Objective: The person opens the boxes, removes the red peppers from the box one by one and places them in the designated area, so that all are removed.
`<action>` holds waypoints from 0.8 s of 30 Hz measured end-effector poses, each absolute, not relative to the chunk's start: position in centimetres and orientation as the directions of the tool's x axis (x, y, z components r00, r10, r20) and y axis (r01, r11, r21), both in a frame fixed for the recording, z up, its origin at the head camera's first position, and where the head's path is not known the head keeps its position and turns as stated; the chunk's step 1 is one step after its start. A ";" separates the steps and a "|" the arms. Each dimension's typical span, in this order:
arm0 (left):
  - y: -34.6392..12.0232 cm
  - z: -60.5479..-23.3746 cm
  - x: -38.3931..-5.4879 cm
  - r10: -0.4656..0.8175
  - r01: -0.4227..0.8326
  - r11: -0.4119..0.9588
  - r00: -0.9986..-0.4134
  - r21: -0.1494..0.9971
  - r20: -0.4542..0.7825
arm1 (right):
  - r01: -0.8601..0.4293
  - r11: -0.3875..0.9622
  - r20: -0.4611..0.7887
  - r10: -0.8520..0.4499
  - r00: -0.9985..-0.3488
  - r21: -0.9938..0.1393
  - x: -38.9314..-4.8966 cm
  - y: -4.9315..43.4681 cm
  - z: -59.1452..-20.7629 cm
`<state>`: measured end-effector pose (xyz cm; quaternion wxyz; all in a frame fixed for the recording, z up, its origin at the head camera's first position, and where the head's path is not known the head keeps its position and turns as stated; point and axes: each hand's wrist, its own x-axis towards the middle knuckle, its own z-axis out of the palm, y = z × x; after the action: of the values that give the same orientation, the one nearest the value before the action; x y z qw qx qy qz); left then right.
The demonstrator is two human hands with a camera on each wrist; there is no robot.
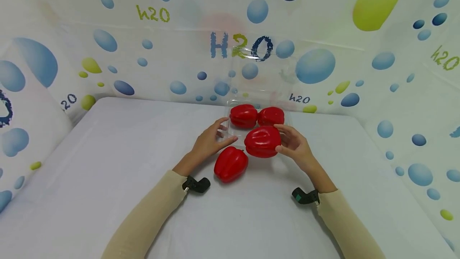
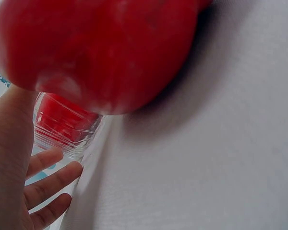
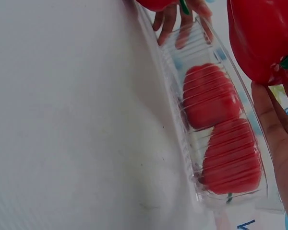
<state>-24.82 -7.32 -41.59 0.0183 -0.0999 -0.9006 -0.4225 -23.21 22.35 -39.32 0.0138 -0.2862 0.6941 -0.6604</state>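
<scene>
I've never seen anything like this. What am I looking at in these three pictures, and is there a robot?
There's no robot, just a person's two bare hands. The wide picture comes from a camera worn on the head, looking forward and down. The close-ups come from the left wrist camera and the right wrist camera. On the white table sits a clear plastic container with two red bell peppers inside. A loose bell pepper lies nearer the person. The right hand holds a fourth pepper up off the table. The left hand holds nothing; it is beside the container, perhaps touching it.
</scene>
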 end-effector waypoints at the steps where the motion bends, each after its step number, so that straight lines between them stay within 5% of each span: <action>1: -7.3 -41.6 -24.8 0.166 0.196 0.623 -0.979 0.758 0.117 | -0.380 -0.039 0.359 -0.425 -0.831 -0.924 -23.2 22.4 -39.3; 24: -7.2 -41.4 -24.8 0.168 0.199 0.629 -0.979 0.752 0.119 | -0.375 0.097 0.274 -0.520 -0.809 -0.922 -23.5 23.9 -38.0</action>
<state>-24.81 -7.16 -41.36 0.0186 -0.1018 -0.9023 -0.4186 -23.53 23.90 -38.01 0.0605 -0.3033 0.7382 -0.5995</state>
